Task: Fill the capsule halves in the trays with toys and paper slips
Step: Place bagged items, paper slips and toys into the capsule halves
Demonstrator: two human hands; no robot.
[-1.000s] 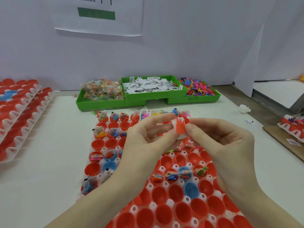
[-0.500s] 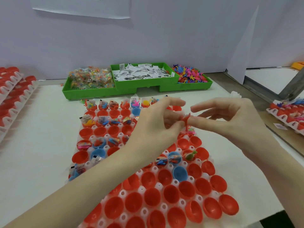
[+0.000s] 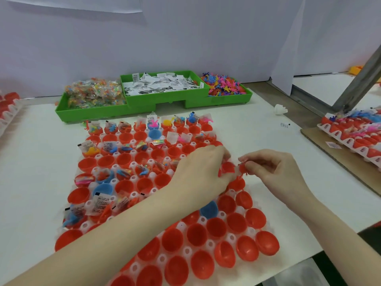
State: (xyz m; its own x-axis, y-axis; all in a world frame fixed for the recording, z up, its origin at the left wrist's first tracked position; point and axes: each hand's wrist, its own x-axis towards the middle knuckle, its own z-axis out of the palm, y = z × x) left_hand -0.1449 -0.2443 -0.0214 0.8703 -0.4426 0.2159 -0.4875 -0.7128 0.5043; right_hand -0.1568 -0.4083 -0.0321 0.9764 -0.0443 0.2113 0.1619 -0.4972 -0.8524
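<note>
Head view: a white tray (image 3: 186,251) of red capsule halves (image 3: 172,240) in the middle of the worktop (image 3: 37,182), reaching to its near edge. Far rows already full of toys and paper slips; near rows still bare. Left hand (image 3: 203,172) down over a red cup near the tray's right edge, fingers curled; hard to tell if holding anything. Right hand (image 3: 274,172) just beside it, fingertips pinching a small red toy (image 3: 240,167) over the cups there. Probably dropping the toy into that cup, so best done like this: keep the pinch soft, bring the toy right over the cup's mouth, let go low so no bounce out. Then tuck in a slip. Green bin (image 3: 142,103) at the far edge with bagged toys at left, paper slips (image 3: 160,84) in the middle, loose bright toys (image 3: 223,85) at right. More filled trays (image 3: 358,137) at the right edge.
</note>
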